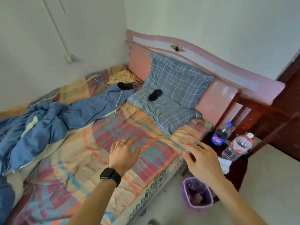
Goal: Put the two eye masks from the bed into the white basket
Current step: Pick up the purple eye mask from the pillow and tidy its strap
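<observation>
Two black eye masks lie near the head of the bed. One eye mask rests on the lower blue checked pillow. The other eye mask sits to its left, on the end of the blue blanket. My left hand, with a ring and a black watch, hovers over the plaid sheet with fingers spread and holds nothing. Over the bed's right edge my right hand is likewise open with nothing in it. Both hands are well short of the masks. No white basket is in view.
A second checked pillow leans on the pink headboard. A dark nightstand at the right carries a cola bottle and a water bottle. A purple waste bin stands on the floor beside the bed. A white cable crosses the blanket.
</observation>
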`<state>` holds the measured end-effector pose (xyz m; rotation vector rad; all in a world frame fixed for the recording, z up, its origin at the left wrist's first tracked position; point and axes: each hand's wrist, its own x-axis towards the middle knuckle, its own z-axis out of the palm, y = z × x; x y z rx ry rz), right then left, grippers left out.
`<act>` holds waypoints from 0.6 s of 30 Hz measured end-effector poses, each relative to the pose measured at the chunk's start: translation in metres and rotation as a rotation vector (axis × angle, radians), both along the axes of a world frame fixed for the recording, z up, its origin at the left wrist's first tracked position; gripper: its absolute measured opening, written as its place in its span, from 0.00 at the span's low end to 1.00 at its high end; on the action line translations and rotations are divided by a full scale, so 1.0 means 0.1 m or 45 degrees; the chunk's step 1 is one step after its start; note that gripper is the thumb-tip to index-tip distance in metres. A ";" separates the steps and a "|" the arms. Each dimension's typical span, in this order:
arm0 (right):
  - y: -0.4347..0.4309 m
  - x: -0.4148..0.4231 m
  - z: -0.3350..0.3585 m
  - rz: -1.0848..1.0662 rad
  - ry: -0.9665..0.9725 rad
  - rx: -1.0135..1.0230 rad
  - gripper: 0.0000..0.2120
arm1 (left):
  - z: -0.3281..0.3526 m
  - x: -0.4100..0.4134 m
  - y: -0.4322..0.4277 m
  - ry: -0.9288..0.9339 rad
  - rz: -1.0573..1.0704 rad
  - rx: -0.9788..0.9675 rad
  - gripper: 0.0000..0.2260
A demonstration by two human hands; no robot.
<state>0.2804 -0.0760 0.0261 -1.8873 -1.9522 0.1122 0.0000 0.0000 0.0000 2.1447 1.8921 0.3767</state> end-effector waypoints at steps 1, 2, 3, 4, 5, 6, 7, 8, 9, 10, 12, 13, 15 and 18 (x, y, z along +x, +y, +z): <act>0.21 0.04 0.04 0.036 0.003 0.026 0.15 | 0.03 0.01 0.19 -0.020 0.002 -0.002 0.22; 0.39 0.06 0.08 0.042 0.002 -0.003 0.15 | 0.05 0.04 0.36 -0.010 0.025 0.004 0.22; 0.60 0.08 0.11 0.054 -0.022 0.004 0.15 | 0.06 0.06 0.53 0.001 0.031 0.017 0.21; 0.79 0.11 0.12 0.040 -0.047 0.003 0.14 | 0.09 0.09 0.70 -0.001 0.040 0.009 0.21; 0.99 0.12 0.12 0.020 -0.051 -0.016 0.14 | 0.10 0.11 0.87 -0.001 0.048 0.013 0.21; 1.17 0.13 0.11 0.003 -0.051 -0.030 0.15 | 0.10 0.13 1.02 -0.004 0.051 0.022 0.21; 1.36 0.14 0.10 -0.010 -0.048 -0.062 0.17 | 0.10 0.14 1.18 0.000 0.061 0.029 0.21; 1.55 0.16 0.05 -0.023 -0.041 -0.103 0.17 | 0.09 0.16 1.32 0.003 0.071 0.030 0.21; 1.75 0.17 0.02 -0.018 -0.049 -0.159 0.18 | 0.08 0.17 1.47 0.020 0.077 0.021 0.21; 1.94 0.19 -0.01 -0.007 -0.058 -0.203 0.18 | 0.07 0.19 1.62 0.028 0.083 0.008 0.21; 2.35 0.25 -0.11 0.024 -0.059 -0.256 0.20 | 0.01 0.25 1.92 0.008 0.103 0.000 0.21; 2.55 0.28 -0.17 0.045 -0.055 -0.285 0.20 | -0.03 0.28 2.09 -0.001 0.119 0.004 0.21; 2.99 0.35 -0.32 0.088 -0.037 -0.346 0.21 | -0.14 0.36 2.47 0.006 0.147 -0.003 0.21; 3.78 0.53 -0.64 0.136 -0.011 -0.454 0.22 | -0.36 0.51 3.16 0.033 0.197 -0.066 0.22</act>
